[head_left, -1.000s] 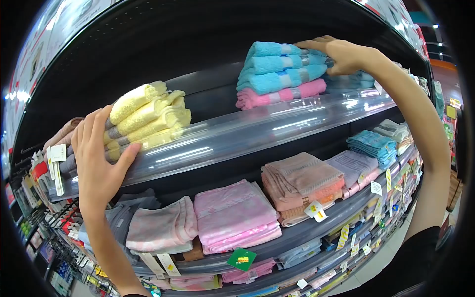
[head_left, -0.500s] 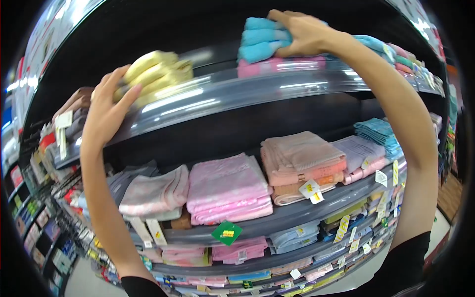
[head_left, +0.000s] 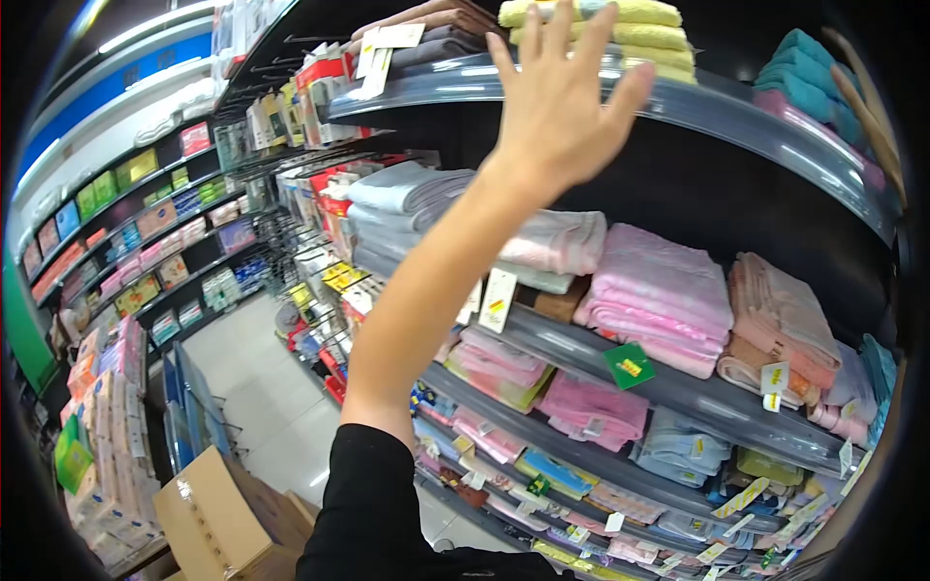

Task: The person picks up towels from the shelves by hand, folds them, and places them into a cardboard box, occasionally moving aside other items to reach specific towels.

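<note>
My left hand [head_left: 565,102] reaches up with fingers spread over the front of a stack of folded yellow towels [head_left: 654,37] on the top shelf. Its fingertips overlap the stack in this view. At the far right edge, my right hand [head_left: 870,111] is partly cut off. Its thumb and fingers are around the end of a stack of rolled teal towels [head_left: 799,77], which sits on pink towels [head_left: 790,108]. To the left of the yellow stack lie folded brown and grey towels [head_left: 441,44] with white price tags [head_left: 386,48].
Lower shelves hold folded pink towels [head_left: 659,300], peach towels [head_left: 785,310] and grey towels [head_left: 407,203]. A green tag [head_left: 630,366] hangs from a shelf edge [head_left: 678,392]. Hanging packets line the left end. A cardboard box [head_left: 223,513] stands at lower left beside the tiled aisle [head_left: 242,368].
The view has swung left, bringing the aisle in and shifting the shelf rightward. My left hand has gone from the side of the yellow towels to their front, fingers spread. My right hand stays at the blue-teal stack.
</note>
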`<move>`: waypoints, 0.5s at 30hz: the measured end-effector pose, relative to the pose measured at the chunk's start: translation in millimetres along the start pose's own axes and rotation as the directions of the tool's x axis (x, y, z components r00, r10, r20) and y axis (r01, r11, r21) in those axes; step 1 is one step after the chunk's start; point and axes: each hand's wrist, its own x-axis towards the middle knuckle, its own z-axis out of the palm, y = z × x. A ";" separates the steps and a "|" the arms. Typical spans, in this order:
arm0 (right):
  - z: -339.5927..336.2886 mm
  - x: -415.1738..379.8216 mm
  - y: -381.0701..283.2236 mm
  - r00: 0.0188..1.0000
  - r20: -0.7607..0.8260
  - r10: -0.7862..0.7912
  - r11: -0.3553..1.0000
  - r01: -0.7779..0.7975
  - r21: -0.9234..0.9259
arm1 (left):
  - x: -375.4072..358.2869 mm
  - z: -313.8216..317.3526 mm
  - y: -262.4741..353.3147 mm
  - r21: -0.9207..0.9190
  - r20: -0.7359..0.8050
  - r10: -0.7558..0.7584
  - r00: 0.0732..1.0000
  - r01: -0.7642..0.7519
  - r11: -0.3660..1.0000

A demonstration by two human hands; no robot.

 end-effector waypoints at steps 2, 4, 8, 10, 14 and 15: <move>14.0 -0.4 -49.8 0.991 -0.116 0.071 0.984 -0.050 0.173 | -22.1 -7.9 12.2 -0.179 -0.092 0.091 0.992 -0.107 0.978; 6.8 -7.7 -154.5 0.744 -0.193 -0.639 0.746 0.538 -0.393 | -47.5 -25.3 26.5 -0.413 -0.115 0.153 0.982 -0.187 0.891; 36.4 -67.3 -262.9 0.586 -0.003 -0.810 0.586 0.809 -0.038 | -103.6 -55.9 44.1 -0.884 0.061 0.042 0.997 0.034 0.466; 74.9 -117.7 -327.0 0.521 -0.130 -0.844 0.511 0.854 0.101 | -141.2 -62.1 50.0 -0.960 0.251 -0.096 0.963 0.235 -0.151; 113.2 -162.6 -419.9 0.515 -0.243 -0.822 0.429 0.841 0.330 | -197.4 -130.7 33.1 -0.846 0.506 -0.168 0.846 0.450 -0.287; 126.8 -172.4 -438.5 0.522 -0.222 -0.824 0.412 0.820 0.398 | -218.7 -141.6 21.7 -0.803 0.542 -0.159 0.825 0.452 -0.389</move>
